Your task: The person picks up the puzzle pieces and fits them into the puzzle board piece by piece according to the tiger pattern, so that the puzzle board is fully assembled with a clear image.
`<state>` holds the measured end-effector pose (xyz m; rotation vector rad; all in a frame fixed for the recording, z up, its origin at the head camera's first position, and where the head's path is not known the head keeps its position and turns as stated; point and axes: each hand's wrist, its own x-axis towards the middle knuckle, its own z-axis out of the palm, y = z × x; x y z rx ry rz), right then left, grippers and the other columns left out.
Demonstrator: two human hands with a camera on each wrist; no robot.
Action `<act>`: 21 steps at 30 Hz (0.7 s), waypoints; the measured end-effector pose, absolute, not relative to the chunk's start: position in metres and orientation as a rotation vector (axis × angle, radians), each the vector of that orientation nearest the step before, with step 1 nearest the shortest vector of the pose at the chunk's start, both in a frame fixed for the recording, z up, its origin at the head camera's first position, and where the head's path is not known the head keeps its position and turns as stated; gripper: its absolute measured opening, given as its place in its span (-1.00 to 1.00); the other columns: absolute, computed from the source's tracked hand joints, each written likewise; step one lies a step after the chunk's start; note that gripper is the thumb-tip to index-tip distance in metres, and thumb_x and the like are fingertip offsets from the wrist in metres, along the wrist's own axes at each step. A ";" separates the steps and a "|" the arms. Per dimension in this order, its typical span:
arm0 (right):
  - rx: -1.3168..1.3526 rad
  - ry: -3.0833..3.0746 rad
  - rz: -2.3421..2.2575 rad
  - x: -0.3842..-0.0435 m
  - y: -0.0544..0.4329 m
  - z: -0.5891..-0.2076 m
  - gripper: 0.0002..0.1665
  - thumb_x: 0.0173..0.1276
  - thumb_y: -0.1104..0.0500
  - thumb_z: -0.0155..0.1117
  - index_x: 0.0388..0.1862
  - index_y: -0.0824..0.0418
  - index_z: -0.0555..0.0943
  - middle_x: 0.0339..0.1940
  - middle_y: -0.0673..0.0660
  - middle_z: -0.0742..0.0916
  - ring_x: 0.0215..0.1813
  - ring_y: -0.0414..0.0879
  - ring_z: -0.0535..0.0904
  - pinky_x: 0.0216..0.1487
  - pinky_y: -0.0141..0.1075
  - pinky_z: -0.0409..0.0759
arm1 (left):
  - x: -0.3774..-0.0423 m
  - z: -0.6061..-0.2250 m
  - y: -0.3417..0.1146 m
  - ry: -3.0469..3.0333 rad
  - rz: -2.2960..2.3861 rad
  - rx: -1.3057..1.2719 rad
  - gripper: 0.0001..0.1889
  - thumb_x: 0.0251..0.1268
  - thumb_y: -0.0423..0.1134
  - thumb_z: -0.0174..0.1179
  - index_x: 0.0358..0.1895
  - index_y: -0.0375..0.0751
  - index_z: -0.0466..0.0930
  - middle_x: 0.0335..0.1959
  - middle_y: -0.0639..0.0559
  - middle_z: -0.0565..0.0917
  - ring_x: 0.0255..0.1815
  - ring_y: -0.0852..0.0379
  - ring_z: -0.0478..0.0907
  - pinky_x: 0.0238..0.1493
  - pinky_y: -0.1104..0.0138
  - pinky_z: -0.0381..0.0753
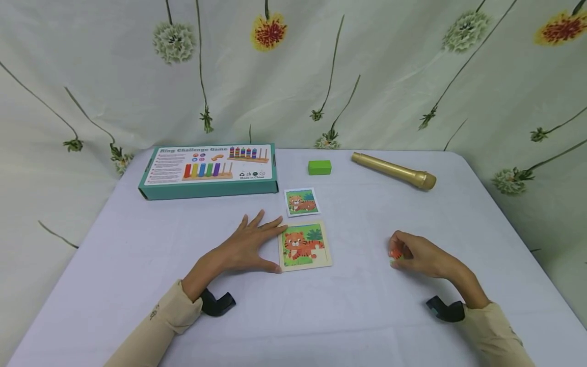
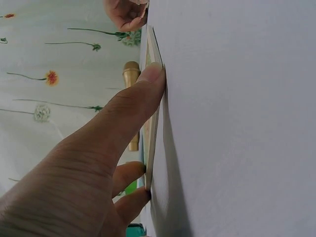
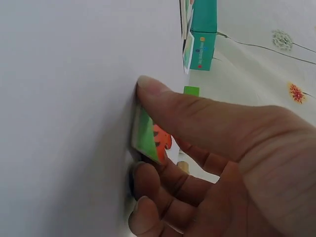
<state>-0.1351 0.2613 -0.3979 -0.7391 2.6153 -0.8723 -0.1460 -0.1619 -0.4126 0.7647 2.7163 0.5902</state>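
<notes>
A square wooden tiger puzzle board [image 1: 304, 246] lies on the table with a gap at its lower right. Fingers spread, my left hand [image 1: 249, 247] touches its left side, the thumb at the lower corner and a fingertip at the upper one. The left wrist view shows the thumb [image 2: 129, 106] against the board's edge [image 2: 153, 133]. Off to the right, my right hand [image 1: 424, 255] pinches a green and orange puzzle piece [image 3: 145, 134] between thumb and fingers, close to the tabletop. Part of the piece is hidden by the thumb.
Just behind the board lies a tiger picture card [image 1: 302, 202]. A teal Ring Challenge Game box [image 1: 208, 189] stands at the back left. Farther back are a green block [image 1: 319, 167] and a gold microphone [image 1: 393, 171]. A flowered cloth [image 1: 390, 66] hangs behind the table.
</notes>
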 end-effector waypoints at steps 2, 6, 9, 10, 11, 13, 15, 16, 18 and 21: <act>-0.731 2.621 -0.874 -0.136 0.260 -0.399 -0.71 0.19 0.28 0.39 -0.26 0.13 0.43 -0.43 -0.07 0.51 -0.38 -0.26 0.40 -0.35 -0.42 0.42 | -0.146 -0.413 -0.162 2.714 0.593 0.763 0.05 -0.20 0.31 0.42 0.47 0.15 0.19 0.53 0.12 0.07 0.56 -0.17 -0.36 0.43 -0.21 -0.43; -0.698 2.665 -0.895 -0.138 0.256 -0.400 -0.76 0.26 0.29 0.33 -0.23 0.14 0.43 -0.44 -0.07 0.50 -0.42 -0.27 0.37 -0.39 -0.42 0.38 | -0.146 -0.412 -0.162 2.710 0.602 0.760 0.05 -0.20 0.31 0.43 0.47 0.15 0.19 0.54 0.13 0.07 0.56 -0.17 -0.37 0.43 -0.21 -0.44; -0.711 2.705 -0.920 -0.139 0.253 -0.402 -0.81 0.30 0.32 0.28 -0.22 0.16 0.45 -0.43 -0.06 0.50 -0.44 -0.29 0.35 -0.42 -0.43 0.37 | -0.145 -0.411 -0.162 2.710 0.604 0.758 0.05 -0.20 0.30 0.43 0.47 0.14 0.19 0.54 0.12 0.07 0.56 -0.17 -0.37 0.43 -0.21 -0.44; -0.724 2.715 -0.926 -0.140 0.252 -0.403 -0.83 0.32 0.33 0.25 -0.21 0.17 0.45 -0.42 -0.06 0.50 -0.44 -0.29 0.35 -0.43 -0.43 0.37 | -0.145 -0.411 -0.162 2.710 0.604 0.759 0.05 -0.20 0.30 0.43 0.47 0.14 0.19 0.53 0.12 0.07 0.56 -0.17 -0.37 0.43 -0.21 -0.44; -0.736 2.721 -0.934 -0.140 0.251 -0.403 -0.85 0.33 0.34 0.23 -0.20 0.19 0.46 -0.42 -0.06 0.49 -0.44 -0.29 0.35 -0.43 -0.43 0.38 | -0.145 -0.411 -0.162 2.710 0.604 0.759 0.05 -0.20 0.30 0.43 0.47 0.14 0.19 0.53 0.12 0.07 0.56 -0.17 -0.37 0.43 -0.21 -0.44; -0.747 2.728 -0.943 -0.141 0.250 -0.404 -0.85 0.35 0.37 0.18 -0.16 0.21 0.47 -0.41 -0.05 0.50 -0.43 -0.30 0.37 -0.42 -0.44 0.39 | -0.145 -0.411 -0.162 2.711 0.602 0.760 0.05 -0.20 0.30 0.43 0.47 0.14 0.19 0.53 0.12 0.07 0.56 -0.18 -0.36 0.43 -0.21 -0.44; -0.751 2.723 -0.955 -0.142 0.248 -0.404 -0.84 0.36 0.38 0.16 -0.12 0.22 0.48 -0.39 -0.04 0.52 -0.41 -0.28 0.39 -0.40 -0.44 0.42 | -0.145 -0.410 -0.161 2.712 0.601 0.759 0.04 -0.20 0.30 0.43 0.47 0.13 0.19 0.53 0.12 0.07 0.56 -0.18 -0.36 0.43 -0.21 -0.44; -0.754 2.719 -0.962 -0.142 0.247 -0.403 -0.83 0.36 0.37 0.15 -0.10 0.22 0.48 -0.37 -0.04 0.54 -0.39 -0.27 0.41 -0.38 -0.44 0.43 | -0.145 -0.410 -0.161 2.712 0.600 0.759 0.04 -0.20 0.30 0.43 0.47 0.13 0.19 0.53 0.11 0.08 0.56 -0.18 -0.36 0.43 -0.21 -0.44; -0.759 2.714 -0.964 -0.143 0.245 -0.403 -0.80 0.37 0.35 0.16 -0.05 0.21 0.49 -0.30 -0.03 0.61 -0.34 -0.26 0.45 -0.32 -0.43 0.47 | -0.145 -0.410 -0.161 2.713 0.600 0.758 0.04 -0.20 0.29 0.43 0.47 0.13 0.19 0.53 0.11 0.08 0.56 -0.18 -0.36 0.43 -0.21 -0.44; -0.755 2.668 -0.995 -0.145 0.242 -0.401 -0.76 0.38 0.31 0.18 0.01 0.20 0.48 -0.29 -0.01 0.67 -0.40 -0.25 0.48 -0.35 -0.41 0.49 | -0.145 -0.410 -0.161 2.711 0.603 0.756 0.04 -0.19 0.29 0.43 0.47 0.13 0.19 0.53 0.12 0.08 0.56 -0.18 -0.36 0.43 -0.21 -0.44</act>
